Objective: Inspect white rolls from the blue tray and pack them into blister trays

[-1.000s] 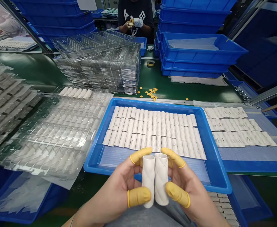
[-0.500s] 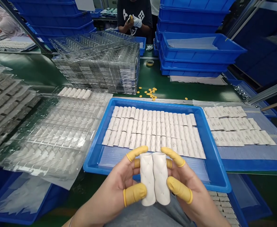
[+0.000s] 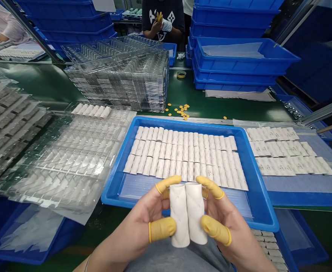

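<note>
Now white tubes point(image 3: 188, 213) shifted slightly right between left hand point(image 3: 134, 230), right hand point(image 3: 228, 223).

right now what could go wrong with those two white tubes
The left tube and right tube are held by capped fingertips of the left hand and right hand; one could slip and drop onto the blue tray, upsetting the packed rows of tubes. Pressed together, they might scuff.
</note>
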Demonstrator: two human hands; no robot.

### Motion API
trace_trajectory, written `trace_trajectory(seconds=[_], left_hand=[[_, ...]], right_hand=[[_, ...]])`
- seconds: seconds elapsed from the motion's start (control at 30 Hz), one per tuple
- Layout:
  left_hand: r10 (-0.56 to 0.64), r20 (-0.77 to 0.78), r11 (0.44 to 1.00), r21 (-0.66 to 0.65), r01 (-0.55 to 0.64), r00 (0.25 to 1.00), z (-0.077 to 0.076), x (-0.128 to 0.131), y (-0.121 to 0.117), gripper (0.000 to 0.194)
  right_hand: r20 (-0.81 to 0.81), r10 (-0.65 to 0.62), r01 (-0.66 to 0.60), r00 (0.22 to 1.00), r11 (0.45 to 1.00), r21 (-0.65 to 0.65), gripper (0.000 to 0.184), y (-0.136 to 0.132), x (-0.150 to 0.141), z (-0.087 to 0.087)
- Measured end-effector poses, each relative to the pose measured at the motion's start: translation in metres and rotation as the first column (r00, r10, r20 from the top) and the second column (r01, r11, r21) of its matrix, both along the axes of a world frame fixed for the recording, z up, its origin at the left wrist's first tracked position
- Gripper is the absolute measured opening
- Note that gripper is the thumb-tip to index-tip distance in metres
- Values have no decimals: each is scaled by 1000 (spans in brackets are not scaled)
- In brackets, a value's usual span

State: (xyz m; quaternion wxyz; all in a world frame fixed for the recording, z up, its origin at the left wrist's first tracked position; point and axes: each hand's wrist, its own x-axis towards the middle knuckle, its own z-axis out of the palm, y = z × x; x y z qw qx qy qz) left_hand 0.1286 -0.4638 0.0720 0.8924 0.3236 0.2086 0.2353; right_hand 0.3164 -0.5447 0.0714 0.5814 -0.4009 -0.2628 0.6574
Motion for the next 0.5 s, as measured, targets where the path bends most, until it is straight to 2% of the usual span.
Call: trace_trajectory(seconds=[0.13, 0.33, 0.5], left_hand=[[15, 20, 1000, -6, -15, 1000, 2, 1, 1, 54], [46, -7, 999, 12, -46, 999, 3, 2, 1, 48], [7, 56, 1000, -25, -5, 998, 8, 0, -7, 60]], right_hand=[[-64, 27, -30, 998, 999, -45, 43, 0, 2, 1], [-66, -17, 11, 998, 996, -87, 37, -2, 2, -1], [-85, -7, -7, 996, 985, -170, 44, -4, 3, 4]])
